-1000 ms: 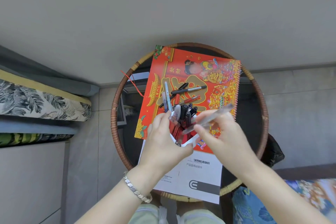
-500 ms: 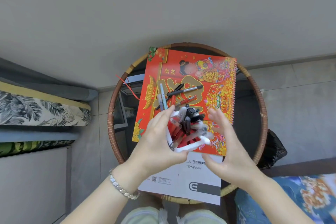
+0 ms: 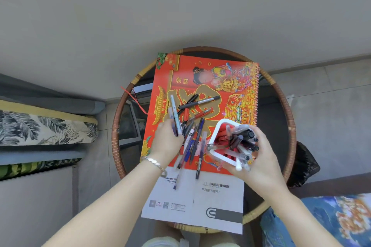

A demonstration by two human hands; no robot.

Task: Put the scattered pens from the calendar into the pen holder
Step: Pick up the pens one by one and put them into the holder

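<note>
A red calendar (image 3: 236, 78) lies on a round table. Scattered on it are a black pen (image 3: 200, 102), a red pen (image 3: 200, 114) and several dark blue pens (image 3: 197, 138), some reaching onto a white booklet. My right hand (image 3: 259, 158) grips the white-rimmed pen holder (image 3: 217, 128), tilted left over the calendar's near right part, with several pens inside. My left hand (image 3: 166, 142), with a bracelet on the wrist, rests on the calendar's left side. Its fingers are closed around a light-blue pen (image 3: 173, 108) and a second pen next to it.
The table has a raised rattan rim (image 3: 117, 126). A white booklet (image 3: 200, 202) sticks out over the near rim. A red string (image 3: 134, 98) hangs off the calendar's left. A leaf-print cushion (image 3: 40, 128) is at left, a black bag (image 3: 305, 162) at right, blue patterned cloth (image 3: 331, 220) at bottom right.
The pen holder passed from my left hand to my right and moved right. My left hand dropped onto the scattered pens and closed on two of them.
</note>
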